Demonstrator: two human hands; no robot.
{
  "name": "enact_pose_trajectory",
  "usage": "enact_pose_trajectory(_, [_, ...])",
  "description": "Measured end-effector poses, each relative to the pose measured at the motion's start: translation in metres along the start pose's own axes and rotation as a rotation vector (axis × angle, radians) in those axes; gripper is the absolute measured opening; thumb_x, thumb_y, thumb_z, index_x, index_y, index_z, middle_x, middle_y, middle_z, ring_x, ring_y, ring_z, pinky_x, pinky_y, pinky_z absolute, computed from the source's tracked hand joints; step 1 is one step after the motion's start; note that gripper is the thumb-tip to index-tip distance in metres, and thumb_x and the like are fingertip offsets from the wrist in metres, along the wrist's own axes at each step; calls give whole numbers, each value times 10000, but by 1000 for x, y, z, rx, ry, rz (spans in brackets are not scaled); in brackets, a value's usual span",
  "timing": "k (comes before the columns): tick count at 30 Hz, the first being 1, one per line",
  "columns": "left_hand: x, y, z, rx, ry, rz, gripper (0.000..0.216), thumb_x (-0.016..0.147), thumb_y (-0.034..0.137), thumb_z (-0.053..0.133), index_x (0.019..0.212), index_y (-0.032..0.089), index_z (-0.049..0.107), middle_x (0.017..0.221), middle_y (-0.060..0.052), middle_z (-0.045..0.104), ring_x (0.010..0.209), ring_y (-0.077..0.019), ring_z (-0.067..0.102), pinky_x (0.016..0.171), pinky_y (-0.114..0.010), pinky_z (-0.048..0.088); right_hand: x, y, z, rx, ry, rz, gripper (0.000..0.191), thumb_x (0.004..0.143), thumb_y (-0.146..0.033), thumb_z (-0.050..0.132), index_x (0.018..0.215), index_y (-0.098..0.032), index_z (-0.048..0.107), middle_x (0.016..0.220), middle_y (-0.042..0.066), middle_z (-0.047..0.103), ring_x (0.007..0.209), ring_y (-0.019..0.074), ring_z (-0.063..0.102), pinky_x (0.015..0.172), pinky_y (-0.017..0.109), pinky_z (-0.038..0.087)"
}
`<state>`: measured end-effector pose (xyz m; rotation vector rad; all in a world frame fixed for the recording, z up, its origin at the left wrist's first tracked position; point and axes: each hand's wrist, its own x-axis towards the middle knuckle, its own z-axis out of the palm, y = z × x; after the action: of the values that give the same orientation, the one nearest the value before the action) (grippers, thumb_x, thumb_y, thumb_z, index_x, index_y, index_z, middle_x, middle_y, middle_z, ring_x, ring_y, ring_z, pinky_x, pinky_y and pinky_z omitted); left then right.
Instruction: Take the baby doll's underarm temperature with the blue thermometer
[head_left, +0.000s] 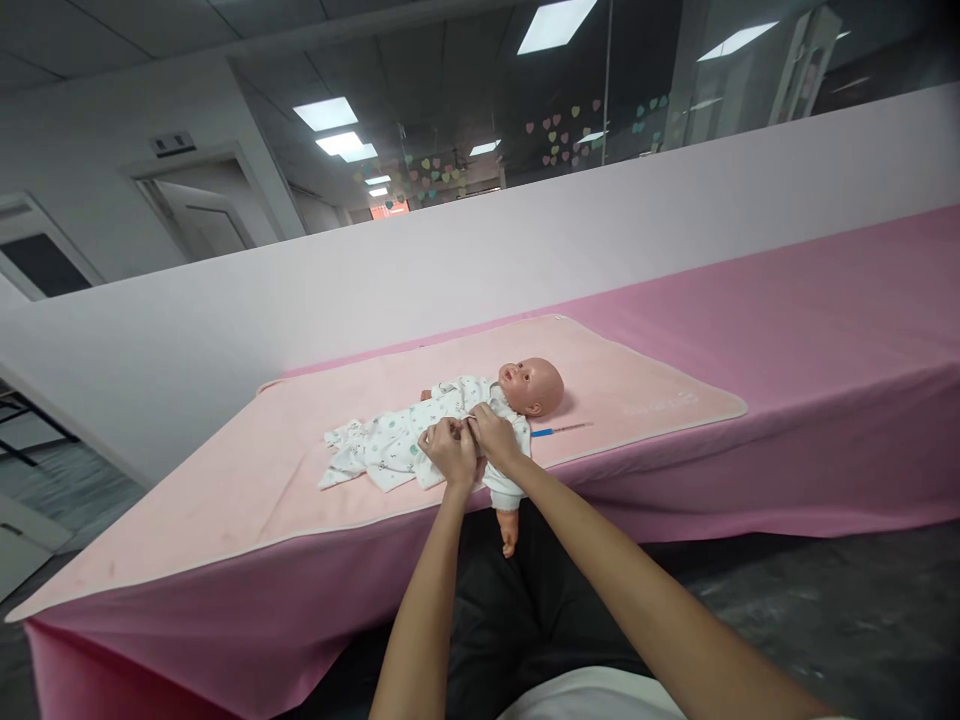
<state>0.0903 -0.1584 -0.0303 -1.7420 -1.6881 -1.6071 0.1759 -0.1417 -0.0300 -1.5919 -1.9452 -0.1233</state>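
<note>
A baby doll (534, 386) lies on its back, head to the right, dressed in a white printed outfit (390, 445). My left hand (451, 450) is closed at the near side of the doll's chest, its fingertips pinching the outfit's cloth. Right beside it, my right hand (495, 437) also pinches the cloth, just below the doll's neck. The small bit of fabric between the fingertips is mostly hidden. One doll arm (508, 530) hangs over the near edge of the table, its sleeve cuff at the forearm.
Near the doll's head lies a thin stick with a blue end (543, 433). Under the doll is a peach mat (225, 480), spread over a pink cloth (825, 330) that drapes down the front. A white low wall (420, 280) with glass above it runs behind.
</note>
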Motion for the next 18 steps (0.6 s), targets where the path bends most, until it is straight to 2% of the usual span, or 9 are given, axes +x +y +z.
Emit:
enact_pose_trajectory(13, [-1, 1, -4, 36, -35, 6, 173, 820, 276, 472, 665, 200, 490, 696, 2, 591, 750, -175, 516, 849, -353, 283, 1, -2, 3, -70, -44, -28, 280, 945, -244, 252, 1005, -150, 509, 1013, 94, 538, 721, 135, 551, 581, 234, 397])
enact_pose_trajectory(18, [-3, -1, -5, 57, -102, 94, 125, 820, 188, 450, 725, 203, 531, 722, -9, 598, 791, -182, 517, 844, -347, 278, 2, -2, 4, -68, -12, 1, 364, 957, -267, 189, 980, -139, 529, 971, 103, 553, 714, 144, 545, 574, 241, 384])
